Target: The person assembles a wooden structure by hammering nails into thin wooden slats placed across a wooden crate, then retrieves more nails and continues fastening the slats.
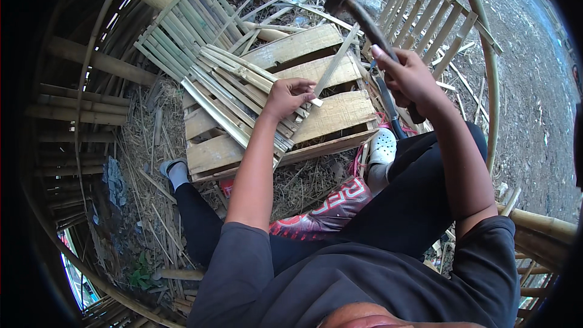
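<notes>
My right hand (410,82) is closed round the dark handle of a hammer (369,24), raised over the right side with its head at the far end. My left hand (288,97) pinches a thin bamboo strip (336,62), which slants up and away to the right. A pale slat end shows just under the left fingertips. Beside and below that hand lie several split bamboo slats (228,98), laid side by side across a wooden crate (331,115). Any nail between the fingers is too small to make out.
A knife-like blade with a dark handle (398,129) leans at the crate's right side. Slatted bamboo panels stand at the far left (188,24) and far right (428,15). Curved bamboo poles (489,85) edge the right. Bamboo scraps (164,218) litter the ground.
</notes>
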Demonstrator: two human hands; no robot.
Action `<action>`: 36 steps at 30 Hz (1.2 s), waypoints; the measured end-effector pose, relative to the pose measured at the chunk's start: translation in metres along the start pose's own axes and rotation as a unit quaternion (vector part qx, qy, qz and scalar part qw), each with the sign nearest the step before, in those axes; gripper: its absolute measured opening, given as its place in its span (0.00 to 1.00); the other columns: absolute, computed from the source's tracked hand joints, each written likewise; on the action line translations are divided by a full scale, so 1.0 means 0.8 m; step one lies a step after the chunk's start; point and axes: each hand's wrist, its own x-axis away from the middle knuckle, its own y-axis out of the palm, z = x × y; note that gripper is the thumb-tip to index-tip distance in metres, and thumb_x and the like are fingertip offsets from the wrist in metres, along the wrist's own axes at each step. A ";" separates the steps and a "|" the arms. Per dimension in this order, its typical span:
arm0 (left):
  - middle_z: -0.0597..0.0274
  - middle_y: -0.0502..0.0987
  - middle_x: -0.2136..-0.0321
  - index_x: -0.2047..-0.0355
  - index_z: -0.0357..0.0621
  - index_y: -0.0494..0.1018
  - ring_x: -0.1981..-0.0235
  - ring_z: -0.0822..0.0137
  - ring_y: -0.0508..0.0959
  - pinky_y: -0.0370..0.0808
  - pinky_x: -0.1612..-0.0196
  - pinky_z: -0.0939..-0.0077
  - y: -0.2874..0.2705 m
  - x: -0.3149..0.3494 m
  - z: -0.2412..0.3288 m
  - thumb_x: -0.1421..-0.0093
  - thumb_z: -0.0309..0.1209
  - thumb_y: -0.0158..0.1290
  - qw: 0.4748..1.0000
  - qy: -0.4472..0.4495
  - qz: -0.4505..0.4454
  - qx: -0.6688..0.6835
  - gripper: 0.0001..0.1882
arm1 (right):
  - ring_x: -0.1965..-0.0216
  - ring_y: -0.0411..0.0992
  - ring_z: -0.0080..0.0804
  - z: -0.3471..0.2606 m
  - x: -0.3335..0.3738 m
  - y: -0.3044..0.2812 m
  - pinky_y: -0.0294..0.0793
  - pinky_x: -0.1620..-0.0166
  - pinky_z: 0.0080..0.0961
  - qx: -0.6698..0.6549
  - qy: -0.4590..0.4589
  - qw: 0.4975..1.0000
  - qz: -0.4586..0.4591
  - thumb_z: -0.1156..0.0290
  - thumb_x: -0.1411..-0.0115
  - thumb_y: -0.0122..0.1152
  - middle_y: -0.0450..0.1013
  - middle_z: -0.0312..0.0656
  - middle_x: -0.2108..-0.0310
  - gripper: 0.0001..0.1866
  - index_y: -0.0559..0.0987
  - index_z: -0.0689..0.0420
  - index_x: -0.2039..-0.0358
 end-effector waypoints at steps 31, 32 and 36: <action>0.65 0.81 0.73 0.68 0.36 0.84 0.72 0.76 0.78 0.75 0.68 0.79 -0.026 -0.005 -0.026 0.48 0.29 0.72 0.985 0.136 -0.027 -0.108 0.11 | 0.79 0.69 0.36 0.073 0.034 0.068 0.69 0.70 0.40 0.306 -0.060 0.949 -0.056 0.46 0.33 0.58 0.70 0.49 0.82 0.30 0.79 0.67 0.70; 0.64 0.81 0.74 0.68 0.36 0.84 0.73 0.76 0.78 0.75 0.68 0.79 -0.024 -0.006 -0.025 0.48 0.29 0.72 0.989 0.116 -0.029 -0.093 0.11 | 0.80 0.69 0.38 0.075 0.034 0.068 0.69 0.70 0.41 0.301 -0.066 0.950 -0.051 0.47 0.33 0.59 0.70 0.50 0.83 0.30 0.79 0.68 0.70; 0.63 0.82 0.75 0.69 0.37 0.84 0.74 0.76 0.79 0.75 0.68 0.79 -0.010 -0.005 -0.011 0.49 0.30 0.72 0.994 0.096 -0.034 -0.024 0.11 | 0.80 0.71 0.41 0.093 0.030 0.067 0.69 0.70 0.42 0.323 -0.072 0.943 -0.046 0.47 0.32 0.58 0.72 0.51 0.82 0.30 0.79 0.67 0.70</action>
